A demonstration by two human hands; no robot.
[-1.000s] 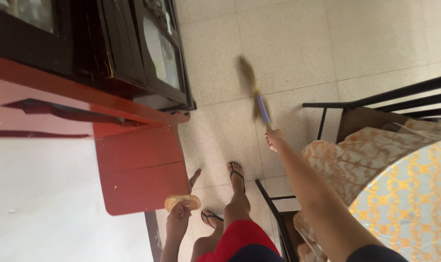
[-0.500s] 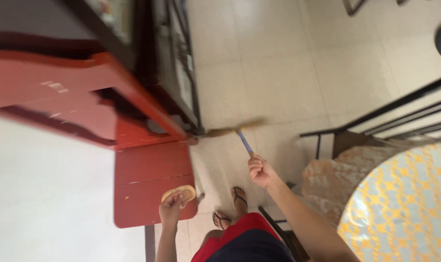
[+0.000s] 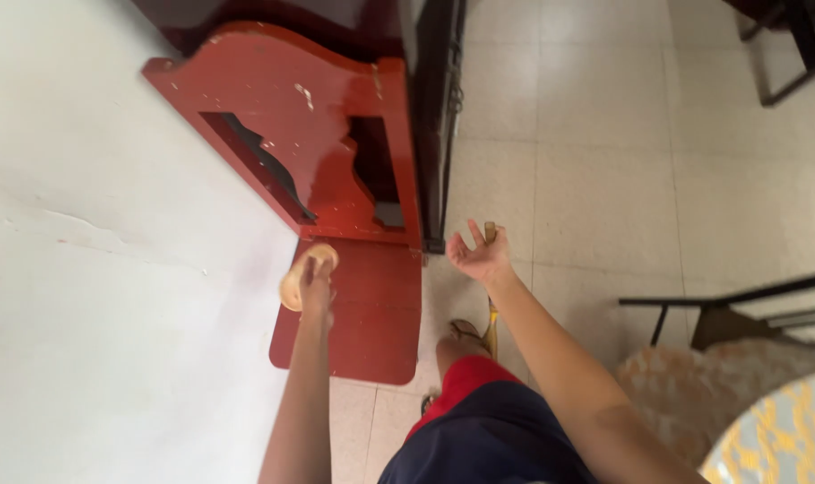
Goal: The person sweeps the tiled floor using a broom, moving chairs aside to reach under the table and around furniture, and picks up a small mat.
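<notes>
My left hand (image 3: 315,285) is raised in front of a red wooden panel (image 3: 362,305) and grips a tan oval pad (image 3: 301,272) near the white wall (image 3: 112,269). My right hand (image 3: 479,257) hovers over the tiled floor (image 3: 604,179) with palm up and fingers spread. A thin yellowish broom stick (image 3: 492,324) runs behind that hand, and its tip pokes out above the fingers. The fingers are not wrapped around the stick. One foot in a sandal (image 3: 464,330) shows beside the stick.
The red carved furniture piece (image 3: 336,152) leans against the wall, with a dark cabinet (image 3: 436,116) right behind it. At right stand a black metal chair frame (image 3: 721,300), a patterned cushion (image 3: 676,385) and a round table with yellow patterned cloth (image 3: 784,439).
My right hand gripped the broom and swept towards the cabinet foot; now its fingers are spread off the stick. My left hand has risen with the tan pad. The view has swung left.
</notes>
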